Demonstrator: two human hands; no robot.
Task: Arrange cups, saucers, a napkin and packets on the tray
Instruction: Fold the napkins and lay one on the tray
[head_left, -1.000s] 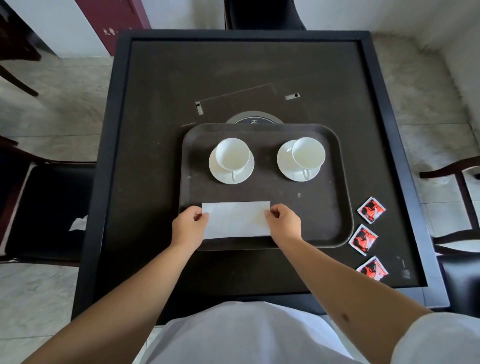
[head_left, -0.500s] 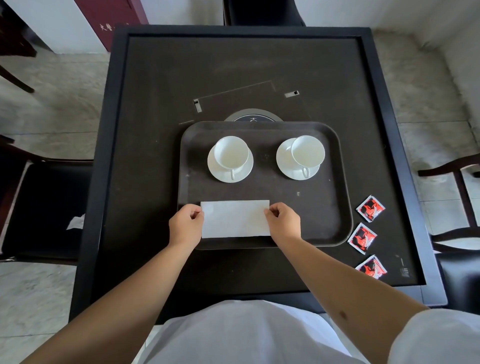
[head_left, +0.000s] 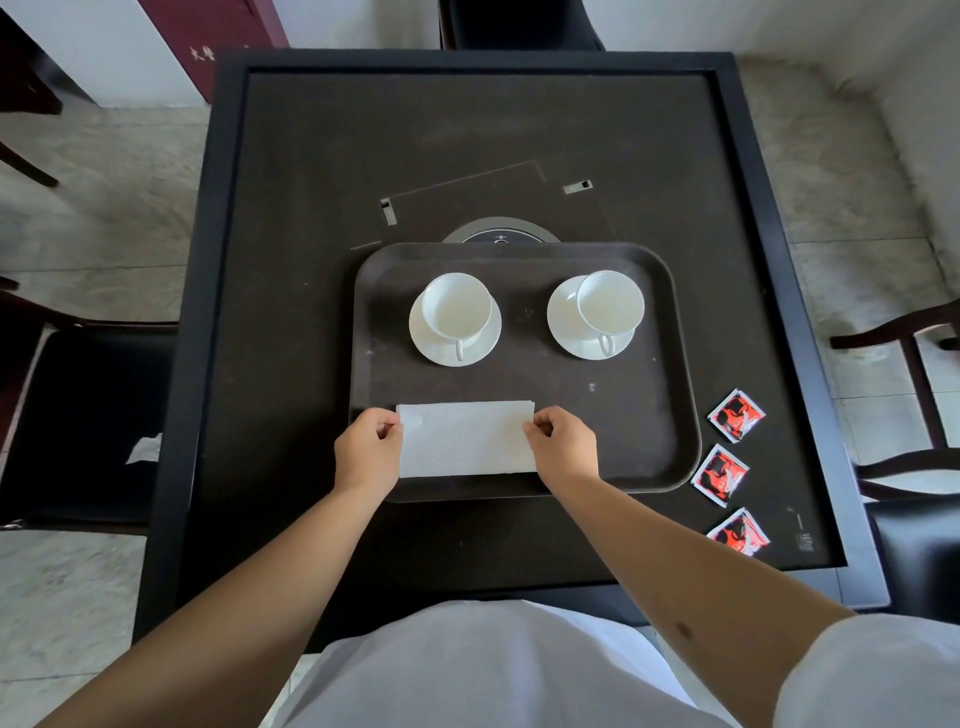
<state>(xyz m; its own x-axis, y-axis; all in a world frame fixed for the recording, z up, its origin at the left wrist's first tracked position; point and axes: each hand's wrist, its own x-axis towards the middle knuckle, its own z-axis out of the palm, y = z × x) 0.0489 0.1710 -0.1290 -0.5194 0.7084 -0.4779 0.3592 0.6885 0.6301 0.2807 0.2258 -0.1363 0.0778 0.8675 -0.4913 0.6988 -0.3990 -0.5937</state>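
A dark brown tray (head_left: 644, 426) lies in the middle of the black table. On its far half stand two white cups on white saucers, the left cup (head_left: 455, 307) and the right cup (head_left: 609, 302), handles toward me. A folded white napkin (head_left: 466, 439) lies flat at the tray's near edge. My left hand (head_left: 368, 451) pinches its left end and my right hand (head_left: 563, 444) pinches its right end. Three red-and-black packets (head_left: 736, 415), (head_left: 719, 474), (head_left: 739, 532) lie in a column on the table, right of the tray.
The table (head_left: 291, 312) has a raised black rim all round. A round dark disc (head_left: 501, 235) peeks out behind the tray. Dark chairs stand at the left (head_left: 78, 415), right (head_left: 914, 374) and far side. A white scrap lies on the left chair seat.
Both hands stay on the napkin's ends; the napkin has shifted very slightly farther onto the tray. Nothing else moved.
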